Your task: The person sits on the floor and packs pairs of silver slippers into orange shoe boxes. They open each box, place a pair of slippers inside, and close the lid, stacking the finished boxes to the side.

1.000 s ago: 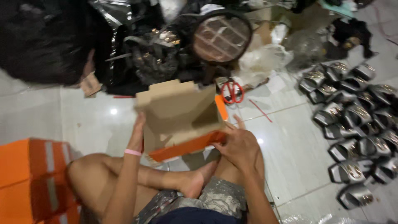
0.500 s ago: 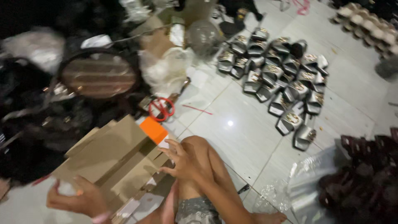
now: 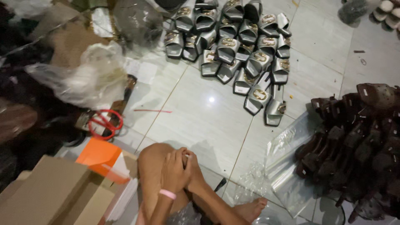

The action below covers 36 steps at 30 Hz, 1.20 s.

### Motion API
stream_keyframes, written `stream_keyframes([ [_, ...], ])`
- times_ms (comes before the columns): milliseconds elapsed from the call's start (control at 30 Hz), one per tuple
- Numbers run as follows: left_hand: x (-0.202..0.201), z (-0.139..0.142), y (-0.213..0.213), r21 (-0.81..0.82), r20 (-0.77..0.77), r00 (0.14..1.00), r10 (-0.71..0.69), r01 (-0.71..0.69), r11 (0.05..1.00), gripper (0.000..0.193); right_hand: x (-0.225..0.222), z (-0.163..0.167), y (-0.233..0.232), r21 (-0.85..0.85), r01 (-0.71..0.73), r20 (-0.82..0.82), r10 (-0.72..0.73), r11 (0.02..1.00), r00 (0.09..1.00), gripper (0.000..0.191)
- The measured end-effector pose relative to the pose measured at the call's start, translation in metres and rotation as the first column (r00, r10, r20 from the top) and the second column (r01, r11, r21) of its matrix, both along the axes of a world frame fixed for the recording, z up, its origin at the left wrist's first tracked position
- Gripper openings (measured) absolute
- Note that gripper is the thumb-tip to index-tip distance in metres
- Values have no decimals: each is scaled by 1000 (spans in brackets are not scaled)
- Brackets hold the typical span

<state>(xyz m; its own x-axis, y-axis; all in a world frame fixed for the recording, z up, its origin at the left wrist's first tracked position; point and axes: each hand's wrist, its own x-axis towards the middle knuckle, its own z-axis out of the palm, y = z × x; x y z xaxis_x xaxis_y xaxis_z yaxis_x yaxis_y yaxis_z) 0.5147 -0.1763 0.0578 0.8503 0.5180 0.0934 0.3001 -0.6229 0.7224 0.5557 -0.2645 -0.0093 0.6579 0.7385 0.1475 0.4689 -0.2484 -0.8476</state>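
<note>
Cardboard box (image 3: 54, 196) with orange flap sits on the floor lower left, beside the knee, not held. Left hand (image 3: 175, 171) and right hand (image 3: 195, 173) clasp together on the knee, fingers curled, empty. Box cut off by the frame; dark pile at left unreadable.

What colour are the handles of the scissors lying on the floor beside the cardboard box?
Red. The scissors show best in the head view, its only view.
</note>
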Motion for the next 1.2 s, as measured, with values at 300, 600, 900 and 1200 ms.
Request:
stream_keyframes([
  [300,8,-24,-10,198,-96,992,-77,95,976,36,69,-16,-35,-36,-9,211,16,999,977,54],
  [600,4,-45,-11,341,-171,980,-100,154,927,34,316,32,-150,-633,654,450,-490,414,747,114],
  [900,-5,-71,-3,431,-277,955,-106,222,875,26,303,41,-130,-702,582,504,-290,410,813,80],
  [1200,-18,-63,4,330,-191,975,-114,173,928,30,195,25,-111,-577,518,299,-427,631,853,79],
])
